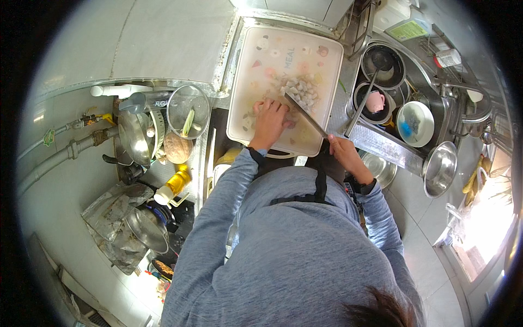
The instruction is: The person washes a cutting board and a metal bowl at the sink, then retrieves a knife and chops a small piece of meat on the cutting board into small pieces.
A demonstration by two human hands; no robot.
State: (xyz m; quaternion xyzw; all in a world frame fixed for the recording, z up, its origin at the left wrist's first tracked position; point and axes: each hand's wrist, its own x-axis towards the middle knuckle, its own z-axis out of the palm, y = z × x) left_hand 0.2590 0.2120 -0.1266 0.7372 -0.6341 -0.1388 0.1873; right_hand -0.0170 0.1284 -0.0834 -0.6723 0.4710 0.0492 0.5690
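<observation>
A pale plastic cutting board with faded printed pictures lies in front of me. My right hand grips the handle of a kitchen knife, whose blade slants up and left over the board. Its tip touches or nearly touches a heap of small greyish-white chopped pieces; what food they are I cannot tell. My left hand rests on the lower left part of the board, left of the blade, fingers bent. Something may lie beneath its fingers, but that is hidden.
At left are a strainer holding green stalks, a round brown gourd or squash, an oil bottle and a metal pan. At right, a sink holds stacked pots, a ladle, a pink cup and a white bowl; a steel basin stands by its edge.
</observation>
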